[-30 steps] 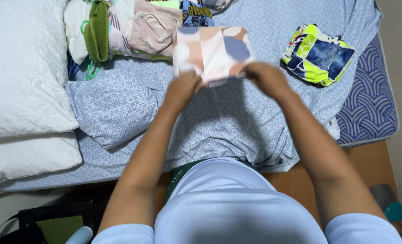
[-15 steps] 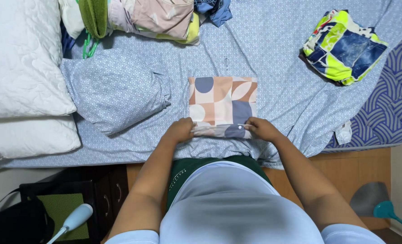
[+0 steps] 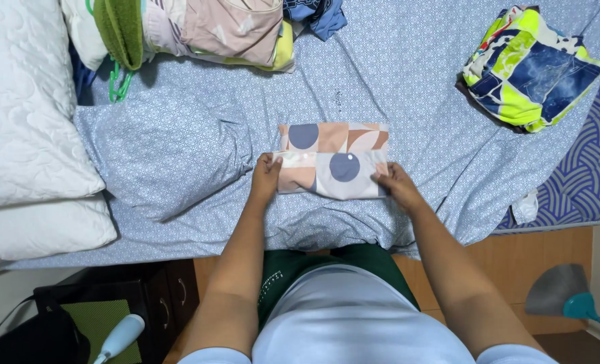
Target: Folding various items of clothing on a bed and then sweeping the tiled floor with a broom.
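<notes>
Now the folded cloth, with its peach, cream and dark blue circles, lies flat on the bed sheet, close to the near edge of the bed. 1 second ago both hands held it up in the air, further away over the bed; half a second ago it was already down, and since then it shows almost no shift. My judgement is that the fold is finished and the cloth is only being pressed and set straight.

The left hand rests on the left end of the cloth, fingers curled narrow over the edge, so it pinches or presses it; I cannot tell which of the 2. The right hand touches the right lower corner in the same way, fingers bent and close together.

The sheet is light blue with a small pattern and has some wrinkles. A pillowcase of the same print lies just left of the cloth. 2 white pillows are at the far left, a pile of mixed clothes at the top, and a bright yellow and blue folded piece well apart at the right. A wooden floor shows beside the bed.
</notes>
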